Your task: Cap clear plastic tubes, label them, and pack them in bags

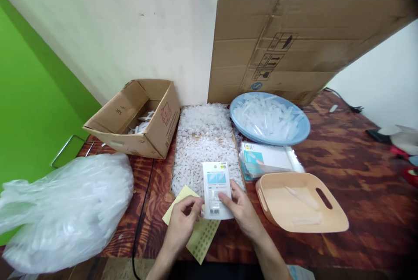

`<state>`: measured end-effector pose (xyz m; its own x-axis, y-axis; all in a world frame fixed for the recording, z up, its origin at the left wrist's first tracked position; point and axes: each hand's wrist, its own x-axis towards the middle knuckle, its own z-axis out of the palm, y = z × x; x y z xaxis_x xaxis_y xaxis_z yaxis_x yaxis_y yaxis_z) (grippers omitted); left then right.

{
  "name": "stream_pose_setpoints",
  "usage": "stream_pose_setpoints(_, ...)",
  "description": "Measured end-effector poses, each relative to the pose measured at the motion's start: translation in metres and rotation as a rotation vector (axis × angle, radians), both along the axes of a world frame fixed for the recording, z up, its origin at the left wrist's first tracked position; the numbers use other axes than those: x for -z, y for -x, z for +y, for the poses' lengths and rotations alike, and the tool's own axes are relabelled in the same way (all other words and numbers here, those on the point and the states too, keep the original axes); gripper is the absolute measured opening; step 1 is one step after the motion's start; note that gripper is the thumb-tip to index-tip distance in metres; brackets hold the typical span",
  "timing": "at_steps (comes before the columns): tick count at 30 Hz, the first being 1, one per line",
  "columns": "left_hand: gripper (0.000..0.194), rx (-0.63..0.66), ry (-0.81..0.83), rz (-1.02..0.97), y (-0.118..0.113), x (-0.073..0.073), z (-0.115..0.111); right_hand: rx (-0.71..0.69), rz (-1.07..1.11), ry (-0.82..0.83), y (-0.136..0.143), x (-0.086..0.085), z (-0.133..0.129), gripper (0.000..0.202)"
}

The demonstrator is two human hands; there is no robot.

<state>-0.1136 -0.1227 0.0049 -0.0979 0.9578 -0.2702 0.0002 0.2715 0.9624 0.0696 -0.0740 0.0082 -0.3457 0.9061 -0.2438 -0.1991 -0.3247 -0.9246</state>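
My right hand grips the right side of a flat printed package, thumb on its face. The package is upright, with two blue pictures near the top and a barcode at the bottom. My left hand is closed in a pinch beside the lower left edge of the package. Whatever its fingertips hold is too small to make out. Beneath both hands lies a yellow sticker sheet with rows of small round dots, partly covered by the package and my left hand.
Behind the package a shallow tray of small white pieces lies on the table. A blue basin, stacked packages and a peach basin stand right. At left are a cardboard box, a stuffed plastic bag and a black cable.
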Motion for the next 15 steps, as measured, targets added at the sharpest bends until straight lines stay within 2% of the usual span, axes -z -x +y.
stream_pose_setpoints(2,0.032,-0.031,-0.023,0.087,-0.006,-0.001,0.002,0.048,-0.048,-0.040,0.004,0.002,-0.002,0.038)
stream_pose_setpoints(4,0.036,-0.038,-0.041,0.143,-0.011,-0.003,0.005,0.063,-0.073,-0.073,0.008,0.004,-0.005,0.036)
stream_pose_setpoints(6,0.034,-0.035,-0.051,0.141,-0.011,-0.004,0.008,0.070,-0.077,-0.088,0.010,0.006,-0.008,0.036)
stream_pose_setpoints(8,0.033,-0.027,-0.015,0.027,-0.007,-0.004,0.011,0.080,-0.066,-0.082,0.012,0.006,-0.010,0.038)
stream_pose_setpoints(11,0.036,0.015,0.102,-0.245,0.002,0.000,0.012,0.053,-0.017,-0.060,0.010,0.003,-0.013,0.040)
stream_pose_setpoints(13,0.039,0.105,0.168,-0.405,0.006,0.003,0.011,0.011,0.019,-0.038,-0.004,-0.002,-0.018,0.044)
stream_pose_setpoints(15,0.041,0.194,0.212,-0.519,0.008,0.005,0.012,0.012,-0.033,-0.017,-0.033,-0.010,-0.030,0.052)
